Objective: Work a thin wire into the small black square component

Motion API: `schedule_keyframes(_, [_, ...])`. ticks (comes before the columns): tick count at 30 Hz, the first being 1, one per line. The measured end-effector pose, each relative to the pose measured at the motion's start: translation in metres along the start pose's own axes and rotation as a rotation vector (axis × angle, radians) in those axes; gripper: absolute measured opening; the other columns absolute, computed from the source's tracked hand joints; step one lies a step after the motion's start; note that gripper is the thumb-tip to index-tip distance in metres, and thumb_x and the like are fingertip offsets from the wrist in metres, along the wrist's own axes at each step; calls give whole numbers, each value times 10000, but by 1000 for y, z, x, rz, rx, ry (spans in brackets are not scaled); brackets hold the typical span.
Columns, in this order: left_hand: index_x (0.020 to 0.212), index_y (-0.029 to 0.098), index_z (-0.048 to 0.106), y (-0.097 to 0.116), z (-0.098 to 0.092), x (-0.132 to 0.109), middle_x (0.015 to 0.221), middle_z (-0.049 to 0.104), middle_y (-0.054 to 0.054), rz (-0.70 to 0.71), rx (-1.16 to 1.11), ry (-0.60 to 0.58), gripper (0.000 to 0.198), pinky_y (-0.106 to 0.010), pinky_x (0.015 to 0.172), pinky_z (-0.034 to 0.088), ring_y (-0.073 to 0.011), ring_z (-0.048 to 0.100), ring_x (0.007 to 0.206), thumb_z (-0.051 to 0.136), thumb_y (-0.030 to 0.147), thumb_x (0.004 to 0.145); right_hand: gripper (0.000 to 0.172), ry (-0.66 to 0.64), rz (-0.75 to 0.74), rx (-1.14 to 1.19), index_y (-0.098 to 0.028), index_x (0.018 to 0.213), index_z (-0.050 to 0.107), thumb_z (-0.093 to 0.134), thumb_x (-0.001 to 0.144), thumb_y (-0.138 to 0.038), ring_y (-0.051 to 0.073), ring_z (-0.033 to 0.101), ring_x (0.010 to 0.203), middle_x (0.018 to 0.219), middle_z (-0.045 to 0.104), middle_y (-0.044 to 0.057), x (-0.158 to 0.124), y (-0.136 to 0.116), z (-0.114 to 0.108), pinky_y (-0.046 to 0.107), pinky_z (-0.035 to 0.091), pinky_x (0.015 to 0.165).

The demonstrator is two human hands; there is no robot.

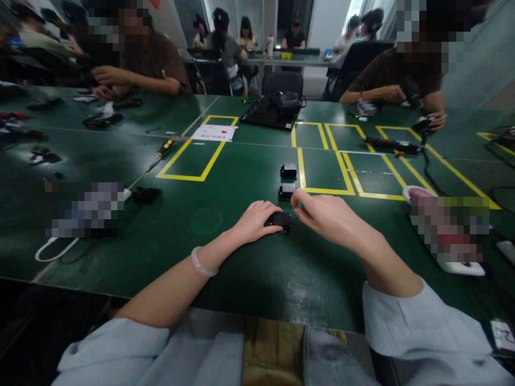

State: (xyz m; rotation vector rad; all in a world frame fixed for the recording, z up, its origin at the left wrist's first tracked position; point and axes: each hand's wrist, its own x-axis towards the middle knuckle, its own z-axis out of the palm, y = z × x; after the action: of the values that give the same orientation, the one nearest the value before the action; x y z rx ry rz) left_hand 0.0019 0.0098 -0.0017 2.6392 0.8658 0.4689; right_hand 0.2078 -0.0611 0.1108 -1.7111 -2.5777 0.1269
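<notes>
My left hand (255,220) rests on the green table (225,268), fingers curled around a small black box-like part (281,220) and gripping its left side. My right hand (322,217) hovers just right of that part, thumb and forefinger pinched together near its upper right corner; whatever they pinch is too small to name. Two more small black parts (287,191) (288,171) lie in a row just beyond, next to a yellow taped line. A white bangle sits on my left wrist.
Yellow tape rectangles (193,161) mark the table ahead. A black tray with a device (273,110) lies at the far centre, a screwdriver (163,150) to the left, a white cable (52,249) at near left. People sit at work across and beside.
</notes>
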Motion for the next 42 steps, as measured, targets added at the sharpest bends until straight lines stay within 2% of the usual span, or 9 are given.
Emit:
schedule_keyframes(5, [1140,214,564,1,-1,0,1095,598,-65,-1,2,-5,364,-397,933,406,-246,551,1022,602,479,894,190,-2,-14,2,-202,1094,486,374,962,-280,191,627,697,843,693,49,0,2,0,267,229,536])
schedule_keyframes(14, [1144,209,564,1,-1,0,1082,600,-61,2,-2,10,362,-392,935,399,-240,550,1013,615,463,890,293,21,147,-118,-189,1036,555,341,995,-384,243,667,743,814,711,76,5,-8,-1,288,211,533])
schedule_keyframes(23, [1133,206,558,1,-2,-1,1080,598,-57,8,3,1,359,-392,937,400,-239,550,1010,613,466,891,217,33,-7,60,-188,1132,467,413,929,-241,194,636,717,875,693,44,-1,-2,0,271,264,550])
schedule_keyframes(28, [1163,210,553,0,0,-1,1086,598,-60,7,14,2,381,-399,941,400,-242,549,1015,612,469,891,228,33,58,-16,-193,1055,509,369,979,-356,200,629,684,806,692,54,1,-6,0,277,235,541])
schedule_keyframes(31, [1160,217,560,0,0,0,1084,598,-63,6,22,-4,370,-407,953,397,-245,553,1022,605,470,894,214,6,65,-50,-188,1063,516,359,978,-305,201,626,667,787,690,55,1,-6,-1,282,220,534])
schedule_keyframes(36, [1131,210,561,1,-1,0,1084,599,-62,3,19,2,364,-410,956,395,-241,553,1011,607,479,891,213,48,-30,65,-192,1122,468,430,918,-240,193,634,727,894,691,43,-1,-2,1,270,256,547])
schedule_keyframes(39, [1135,209,561,1,-1,0,1073,601,-60,3,16,6,372,-407,948,400,-240,553,1005,610,482,888,183,60,-6,56,-196,1074,486,414,947,-308,198,630,712,852,686,41,0,-3,2,272,257,548])
schedule_keyframes(42, [1158,211,558,1,0,1,1077,600,-60,3,13,1,379,-407,951,399,-241,552,1014,607,476,891,229,49,39,4,-197,1030,511,369,980,-370,202,620,669,772,674,39,2,-5,2,273,250,543])
